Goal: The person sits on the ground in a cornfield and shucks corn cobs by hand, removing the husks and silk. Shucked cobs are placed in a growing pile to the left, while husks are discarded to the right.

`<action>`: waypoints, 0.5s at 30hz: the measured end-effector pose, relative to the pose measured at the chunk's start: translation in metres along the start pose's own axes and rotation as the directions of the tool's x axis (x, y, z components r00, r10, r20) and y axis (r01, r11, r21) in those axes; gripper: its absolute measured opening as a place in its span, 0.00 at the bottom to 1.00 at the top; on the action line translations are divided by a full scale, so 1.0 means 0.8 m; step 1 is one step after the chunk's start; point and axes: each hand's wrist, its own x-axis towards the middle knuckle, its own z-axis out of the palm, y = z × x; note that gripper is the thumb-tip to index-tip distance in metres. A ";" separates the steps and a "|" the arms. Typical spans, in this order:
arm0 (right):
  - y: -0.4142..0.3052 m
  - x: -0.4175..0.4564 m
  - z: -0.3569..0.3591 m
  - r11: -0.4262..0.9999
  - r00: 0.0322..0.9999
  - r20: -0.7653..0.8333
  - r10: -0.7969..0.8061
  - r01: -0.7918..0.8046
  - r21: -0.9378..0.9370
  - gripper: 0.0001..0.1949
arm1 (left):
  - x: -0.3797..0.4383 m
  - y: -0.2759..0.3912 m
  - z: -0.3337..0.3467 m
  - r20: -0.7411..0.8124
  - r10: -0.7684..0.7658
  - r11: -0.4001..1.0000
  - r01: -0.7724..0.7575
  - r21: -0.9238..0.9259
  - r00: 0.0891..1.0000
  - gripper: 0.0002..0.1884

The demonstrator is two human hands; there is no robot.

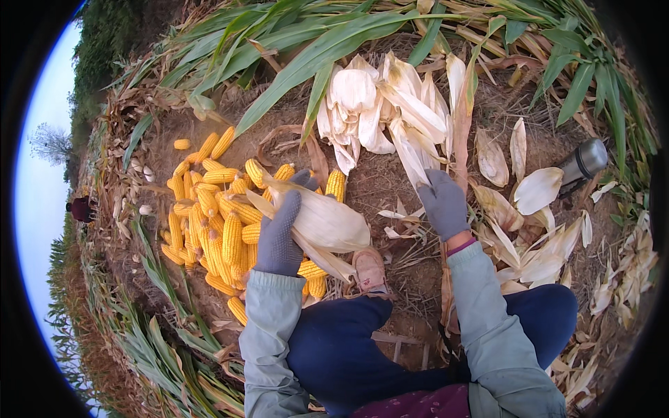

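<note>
Gloved in grey, my left hand grips an ear of corn in its pale dry husk. The husk hides the kernels, and loose husk leaves splay toward the wrist. My right hand, in a matching glove, pinches the lower end of a dry husk leaf. That leaf extends up to a heap of pale husks on the soil. Beneath and left of my left hand is a pile of bare yellow corn cobs, part of it hidden by the hand and ear.
A steel vacuum flask lies at the right among loose husks. Green corn stalks lie along the far side, others at lower left. My shoe stands beside the cobs. A person is far off at left.
</note>
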 end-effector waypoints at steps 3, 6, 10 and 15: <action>-0.085 0.014 -0.016 0.941 1.000 0.024 0.008 -0.015 0.339 0.15 | 0.004 -0.011 -0.003 -0.025 0.020 0.993 -0.017 0.117 1.000 0.33; -0.065 0.001 0.024 0.978 0.789 0.581 -0.200 0.199 0.067 0.13 | 0.001 -0.010 0.019 -0.029 0.023 0.998 -0.022 0.059 0.999 0.34; 0.016 -0.022 0.044 0.904 0.612 0.761 0.213 0.172 -0.391 0.13 | -0.013 0.009 0.021 0.139 0.067 0.998 -0.066 -0.015 0.988 0.36; 0.038 -0.009 -0.008 0.928 0.917 0.304 0.259 -0.149 -0.340 0.14 | -0.023 0.015 0.004 0.296 0.010 0.990 -0.052 0.133 0.955 0.33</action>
